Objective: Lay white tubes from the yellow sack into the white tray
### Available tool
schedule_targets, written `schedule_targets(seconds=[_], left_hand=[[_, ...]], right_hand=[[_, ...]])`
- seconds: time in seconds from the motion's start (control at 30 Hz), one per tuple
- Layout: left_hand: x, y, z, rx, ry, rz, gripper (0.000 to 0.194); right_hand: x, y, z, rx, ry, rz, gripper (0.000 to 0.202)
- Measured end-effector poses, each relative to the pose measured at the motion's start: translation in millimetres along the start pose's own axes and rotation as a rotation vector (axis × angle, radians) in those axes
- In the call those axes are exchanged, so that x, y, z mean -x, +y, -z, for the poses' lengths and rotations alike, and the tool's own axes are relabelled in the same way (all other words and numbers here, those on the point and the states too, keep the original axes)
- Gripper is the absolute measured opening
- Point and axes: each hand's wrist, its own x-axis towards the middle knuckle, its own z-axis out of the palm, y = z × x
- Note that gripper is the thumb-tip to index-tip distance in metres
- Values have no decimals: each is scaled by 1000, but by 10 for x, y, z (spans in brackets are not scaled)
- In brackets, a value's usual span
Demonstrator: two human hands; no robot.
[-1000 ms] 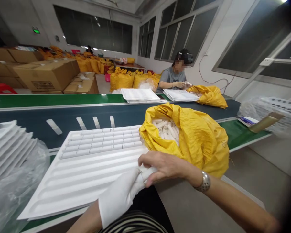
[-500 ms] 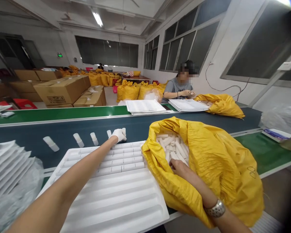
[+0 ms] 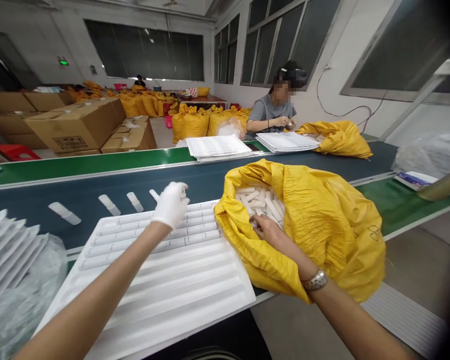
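Observation:
My left hand [image 3: 171, 204], in a white glove, hovers over the far edge of a white moulded tray [image 3: 195, 280]. Its fingers are curled, and anything between them is hidden. Printed white tubes [image 3: 200, 235] lie end to end in the tray's far grooves; the nearer grooves hold none. My bare right hand [image 3: 268, 229] reaches into a yellow woven sack [image 3: 322, 220], fingers bent and slightly apart over loose white tubes [image 3: 268, 200]. Left of my gloved hand, several capped white tubes lie spaced out on the dark conveyor belt [image 3: 93, 185], one of them a larger tube [image 3: 64, 213].
Stacked white trays [image 3: 7, 255] in clear plastic stand at the left. Across the belt a person [image 3: 272, 115] handles something small beside white trays [image 3: 217, 146] and another yellow sack [image 3: 339, 137]. Cardboard boxes [image 3: 78, 125] and filled yellow sacks [image 3: 189, 125] stand behind.
My left hand has drawn back from the belt toward the tray's far edge. My right hand stays in the sack, its fingers shifted slightly among the tubes. The camera view has tilted down.

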Motion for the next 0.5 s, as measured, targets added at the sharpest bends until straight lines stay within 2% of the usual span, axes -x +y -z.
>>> schedule_targets(seconds=[0.1, 0.17, 0.27, 0.33, 0.4, 0.5], left_hand=[[357, -11, 8, -30, -47, -68, 22], [341, -132, 106, -67, -37, -19, 23], [-31, -429, 390, -146, 38, 179, 23], [-351, -632, 538, -184, 29, 319, 27], [-617, -798, 556, -197, -26, 416, 29], [-848, -968, 385, -156, -91, 430, 28]], right_hand=[[20, 55, 47, -29, 45, 0, 30], [38, 99, 39, -55, 41, -3, 35], [27, 181, -48, -97, -10, 14, 39], [-4, 231, -120, -130, -35, 37, 39], [-31, 268, -167, -153, -23, 18, 37], [-33, 299, -182, -160, 23, -39, 37]])
